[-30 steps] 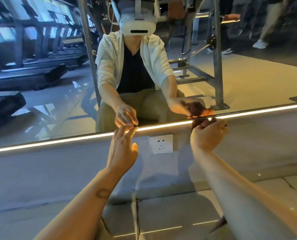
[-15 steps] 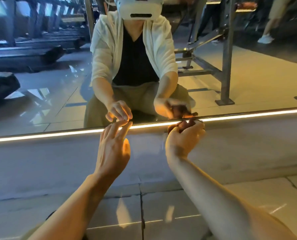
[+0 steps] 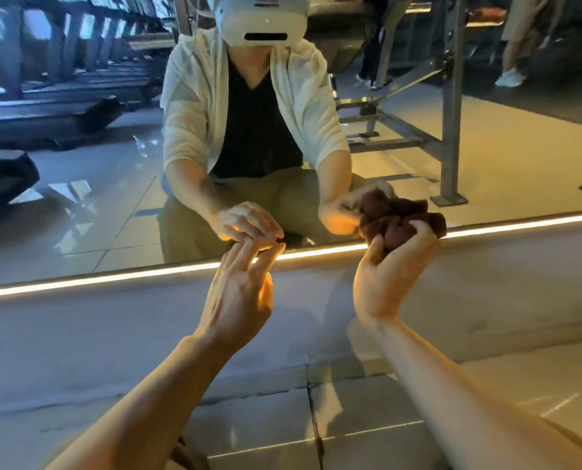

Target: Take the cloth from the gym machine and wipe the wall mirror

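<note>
While right hand [image 3: 389, 266] grip clamps bunched cloth [image 3: 401, 220] (no clear axis), left hand [image 3: 238, 293] fingers spread.

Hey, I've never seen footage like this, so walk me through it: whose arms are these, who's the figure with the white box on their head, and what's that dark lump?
This is one picture, taken by a camera worn on a person's head, looking forward and down. The two bare arms reaching in from the bottom are that person's own. They are facing a wall mirror, so the figure in the headset is their own reflection, with gym equipment reflected behind. The right hand holds a crumpled dark brown cloth close to the bottom of the glass. The left hand holds nothing; its fingers are spread, with the tips at the mirror's lower edge. A glowing light strip runs under the mirror, above a grey ledge and a tiled floor.
</note>
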`<control>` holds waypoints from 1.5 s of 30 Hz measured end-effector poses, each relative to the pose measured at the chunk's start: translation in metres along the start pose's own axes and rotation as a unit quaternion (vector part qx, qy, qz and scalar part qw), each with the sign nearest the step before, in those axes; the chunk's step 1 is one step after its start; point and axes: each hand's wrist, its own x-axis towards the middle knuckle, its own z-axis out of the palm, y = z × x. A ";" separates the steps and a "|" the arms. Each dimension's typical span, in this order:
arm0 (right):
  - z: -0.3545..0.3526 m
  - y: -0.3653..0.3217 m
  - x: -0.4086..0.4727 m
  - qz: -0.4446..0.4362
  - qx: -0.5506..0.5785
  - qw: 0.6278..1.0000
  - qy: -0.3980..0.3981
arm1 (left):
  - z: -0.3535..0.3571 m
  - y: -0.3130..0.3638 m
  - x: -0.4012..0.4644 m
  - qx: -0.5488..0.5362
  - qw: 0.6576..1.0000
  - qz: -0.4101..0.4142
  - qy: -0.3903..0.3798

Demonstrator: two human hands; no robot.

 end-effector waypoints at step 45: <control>0.050 -0.106 -0.129 0.123 -0.021 0.958 -0.258 | -0.063 -0.079 -0.041 -0.035 0.999 -0.004 -0.037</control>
